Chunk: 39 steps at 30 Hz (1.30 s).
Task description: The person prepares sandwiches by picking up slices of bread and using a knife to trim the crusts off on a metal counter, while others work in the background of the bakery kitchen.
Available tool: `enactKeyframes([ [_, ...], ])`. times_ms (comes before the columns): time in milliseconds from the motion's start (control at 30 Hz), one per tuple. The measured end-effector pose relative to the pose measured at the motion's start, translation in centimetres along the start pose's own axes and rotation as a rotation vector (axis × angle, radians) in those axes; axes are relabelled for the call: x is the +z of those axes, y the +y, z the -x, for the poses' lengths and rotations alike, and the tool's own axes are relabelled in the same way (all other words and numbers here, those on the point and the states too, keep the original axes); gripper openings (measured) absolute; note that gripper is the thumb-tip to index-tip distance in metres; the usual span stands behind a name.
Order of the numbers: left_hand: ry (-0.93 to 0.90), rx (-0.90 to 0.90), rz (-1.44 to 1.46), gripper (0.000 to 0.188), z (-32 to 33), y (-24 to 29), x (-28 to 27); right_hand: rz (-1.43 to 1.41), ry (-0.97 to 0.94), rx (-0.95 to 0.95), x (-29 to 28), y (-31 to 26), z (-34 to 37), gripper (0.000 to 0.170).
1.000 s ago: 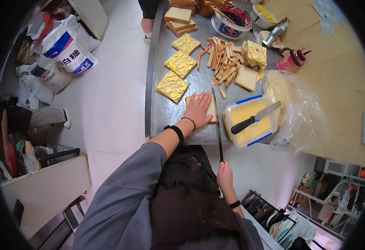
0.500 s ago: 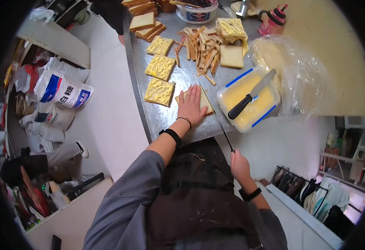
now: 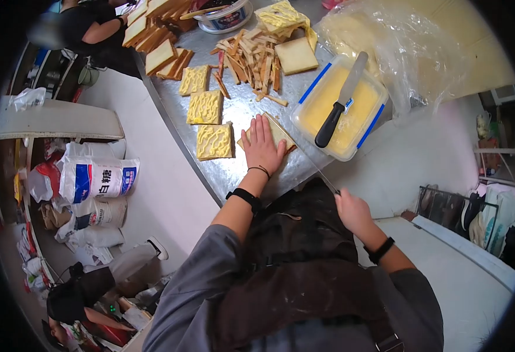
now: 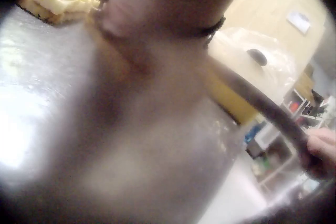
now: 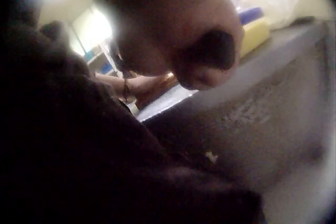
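Observation:
My left hand (image 3: pixel 261 148) lies flat, fingers straight, on a sandwich (image 3: pixel 279 134) near the front edge of the metal table. In my right hand (image 3: pixel 354 211) I grip the handle of a long knife (image 3: pixel 319 171), whose thin blade runs along the sandwich's right side. The left wrist view shows the knife (image 4: pixel 257 98) slanting toward the right hand (image 4: pixel 321 145). Its dark handle end (image 5: pixel 216 48) pokes out of the fist in the right wrist view. Left of my left hand, several bread pieces (image 3: pixel 214 141) with yellow zigzag sauce lie in a row.
A lidded box (image 3: pixel 357 120) with a black-handled spatula (image 3: pixel 341 102) on top stands right of the blade. Behind are cut crusts (image 3: pixel 254 61), a bread slice (image 3: pixel 296 56), bread stacks (image 3: pixel 162 56), a tub (image 3: pixel 225 17) and a plastic bag (image 3: pixel 398 53). Another person (image 3: pixel 96 32) stands beyond the table's far left.
The head view has turned, so the table now sits slanted. My left hand stays flat on the sandwich; my right hand has drawn the knife back and outward to the right.

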<state>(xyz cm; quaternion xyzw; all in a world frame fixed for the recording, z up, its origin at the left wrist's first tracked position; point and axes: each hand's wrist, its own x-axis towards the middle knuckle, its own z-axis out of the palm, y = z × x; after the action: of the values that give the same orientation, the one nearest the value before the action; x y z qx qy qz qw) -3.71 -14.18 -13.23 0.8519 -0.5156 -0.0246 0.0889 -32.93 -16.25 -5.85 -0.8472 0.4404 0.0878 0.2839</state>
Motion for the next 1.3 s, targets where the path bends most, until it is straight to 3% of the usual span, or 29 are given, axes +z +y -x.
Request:
enactKeyframes([
  [133, -0.019, 0.004, -0.011, 0.086, 0.0, 0.0, 0.1, -0.05, 0.049, -0.004, 2.0, -3.2, -4.0, 0.027],
  [400, -0.047, 0.005, -0.023, 0.085, -0.2, 0.1, -0.2, 0.001, -0.076, 0.05, 0.6, 1.0, 2.7, 0.025],
  [633, -0.024, 0.022, -0.018, 0.083, 0.0, -0.1, 0.0, -0.054, 0.091, -0.024, 2.1, -3.4, -4.7, 0.026],
  [833, -0.038, 0.008, -0.027, 0.084, -0.3, 0.1, 0.1, -0.006, -0.043, 0.045, 1.7, 1.1, 1.7, 0.026],
  [1133, -0.034, 0.017, -0.03, 0.084, -0.3, -0.1, 0.3, -0.093, 0.055, -0.013, 4.5, -1.2, -4.6, 0.027],
  [1300, -0.071, -0.006, -0.031, 0.084, -0.3, 0.3, -0.2, -0.023, -0.001, 0.016, 5.2, 2.8, 0.6, 0.027],
])
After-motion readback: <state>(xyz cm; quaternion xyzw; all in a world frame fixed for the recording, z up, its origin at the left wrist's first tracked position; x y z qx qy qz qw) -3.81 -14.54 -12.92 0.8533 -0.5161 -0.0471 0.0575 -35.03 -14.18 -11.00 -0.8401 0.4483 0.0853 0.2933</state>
